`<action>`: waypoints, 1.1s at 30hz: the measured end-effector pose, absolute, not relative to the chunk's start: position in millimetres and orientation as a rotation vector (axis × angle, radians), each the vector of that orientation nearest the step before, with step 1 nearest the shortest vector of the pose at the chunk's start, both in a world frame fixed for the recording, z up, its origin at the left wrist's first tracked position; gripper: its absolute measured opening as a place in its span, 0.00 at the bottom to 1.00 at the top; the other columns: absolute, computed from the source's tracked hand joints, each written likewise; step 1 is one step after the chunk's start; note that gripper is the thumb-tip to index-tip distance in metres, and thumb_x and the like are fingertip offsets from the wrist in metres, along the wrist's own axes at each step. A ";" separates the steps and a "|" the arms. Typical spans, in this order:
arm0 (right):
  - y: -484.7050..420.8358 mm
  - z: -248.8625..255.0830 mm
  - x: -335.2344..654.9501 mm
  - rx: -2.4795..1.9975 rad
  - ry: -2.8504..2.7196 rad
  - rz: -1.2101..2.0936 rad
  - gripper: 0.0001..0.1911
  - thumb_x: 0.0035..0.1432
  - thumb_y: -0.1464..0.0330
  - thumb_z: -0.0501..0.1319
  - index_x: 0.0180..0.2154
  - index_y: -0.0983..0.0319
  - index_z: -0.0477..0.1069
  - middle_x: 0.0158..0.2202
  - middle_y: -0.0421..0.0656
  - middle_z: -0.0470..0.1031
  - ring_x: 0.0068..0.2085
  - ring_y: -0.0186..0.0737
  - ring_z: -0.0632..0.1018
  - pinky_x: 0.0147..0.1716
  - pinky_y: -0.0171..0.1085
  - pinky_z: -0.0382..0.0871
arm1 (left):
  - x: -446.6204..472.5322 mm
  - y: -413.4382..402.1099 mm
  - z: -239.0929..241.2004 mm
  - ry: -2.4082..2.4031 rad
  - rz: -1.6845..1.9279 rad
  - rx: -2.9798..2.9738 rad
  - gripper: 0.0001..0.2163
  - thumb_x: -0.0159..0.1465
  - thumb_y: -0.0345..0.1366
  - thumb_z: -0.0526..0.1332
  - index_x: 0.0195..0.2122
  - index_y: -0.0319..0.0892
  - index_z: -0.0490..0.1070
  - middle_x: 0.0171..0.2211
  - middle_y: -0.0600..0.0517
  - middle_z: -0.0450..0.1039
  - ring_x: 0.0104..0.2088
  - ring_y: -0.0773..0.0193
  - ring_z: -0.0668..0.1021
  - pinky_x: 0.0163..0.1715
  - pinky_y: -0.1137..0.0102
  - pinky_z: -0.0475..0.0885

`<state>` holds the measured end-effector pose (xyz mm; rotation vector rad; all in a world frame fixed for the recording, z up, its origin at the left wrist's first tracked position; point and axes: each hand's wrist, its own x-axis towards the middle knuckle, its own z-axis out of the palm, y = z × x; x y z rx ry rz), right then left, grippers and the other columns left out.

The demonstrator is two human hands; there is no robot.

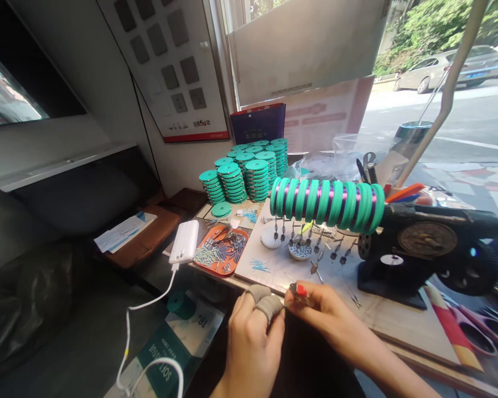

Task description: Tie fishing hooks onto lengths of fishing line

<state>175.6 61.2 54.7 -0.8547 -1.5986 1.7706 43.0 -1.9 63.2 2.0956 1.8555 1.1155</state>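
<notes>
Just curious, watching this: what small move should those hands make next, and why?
Probably the left hand should pinch the small metal piece that the right hand holds, to steady it. Its grey-wrapped fingertips sit right beside that piece and do not seem closed on it.

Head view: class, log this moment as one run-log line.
left hand: grey-covered fingers by small piece | right hand: pinches small piece | beyond: row of green spools, black machine
</notes>
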 end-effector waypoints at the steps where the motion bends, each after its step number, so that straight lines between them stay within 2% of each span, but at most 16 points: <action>1: 61.2 54.4 175.5 -0.857 -1.601 1.768 0.16 0.50 0.57 0.58 0.22 0.62 0.60 0.21 0.35 0.56 0.25 0.32 0.58 0.26 0.32 0.54 | 43.1 -1.9 63.6 1.853 1.115 2.089 0.08 0.57 0.25 0.55 0.35 0.39 0.72 0.31 0.45 0.71 0.33 0.56 0.74 0.32 0.63 0.71; 7: 61.6 55.0 175.3 -0.869 -1.625 1.748 0.17 0.51 0.56 0.57 0.22 0.63 0.62 0.22 0.35 0.58 0.26 0.33 0.59 0.27 0.32 0.55 | 45.2 -0.9 67.6 1.827 1.147 1.816 0.06 0.56 0.27 0.56 0.31 0.39 0.73 0.31 0.47 0.71 0.33 0.58 0.75 0.34 0.65 0.70; 12: 60.1 56.4 176.8 -0.864 -1.642 1.733 0.18 0.52 0.55 0.56 0.22 0.62 0.61 0.22 0.35 0.59 0.26 0.33 0.61 0.27 0.32 0.56 | 44.6 2.5 67.9 1.653 1.187 1.276 0.04 0.54 0.33 0.60 0.27 0.39 0.72 0.26 0.50 0.73 0.27 0.62 0.73 0.29 0.69 0.68; 18: 59.6 56.1 176.0 -0.813 -1.602 1.741 0.15 0.53 0.58 0.57 0.24 0.63 0.64 0.23 0.37 0.64 0.27 0.34 0.65 0.28 0.32 0.58 | 43.1 5.9 65.2 1.376 1.289 0.782 0.06 0.49 0.33 0.66 0.27 0.37 0.73 0.25 0.52 0.74 0.30 0.64 0.73 0.34 0.71 0.66; 25: 59.5 57.6 175.3 -0.803 -1.579 1.748 0.15 0.53 0.57 0.57 0.24 0.63 0.64 0.22 0.36 0.64 0.28 0.34 0.66 0.29 0.32 0.60 | 43.0 5.1 63.9 1.292 1.274 0.715 0.04 0.49 0.32 0.66 0.24 0.37 0.73 0.20 0.56 0.69 0.23 0.71 0.68 0.29 0.76 0.63; 33: 59.0 58.1 177.0 -0.796 -1.574 1.749 0.14 0.53 0.58 0.58 0.24 0.62 0.64 0.22 0.36 0.63 0.28 0.35 0.67 0.29 0.32 0.60 | 41.4 6.7 60.8 1.263 1.254 0.723 0.07 0.49 0.35 0.67 0.26 0.37 0.74 0.21 0.55 0.69 0.22 0.71 0.67 0.24 0.77 0.60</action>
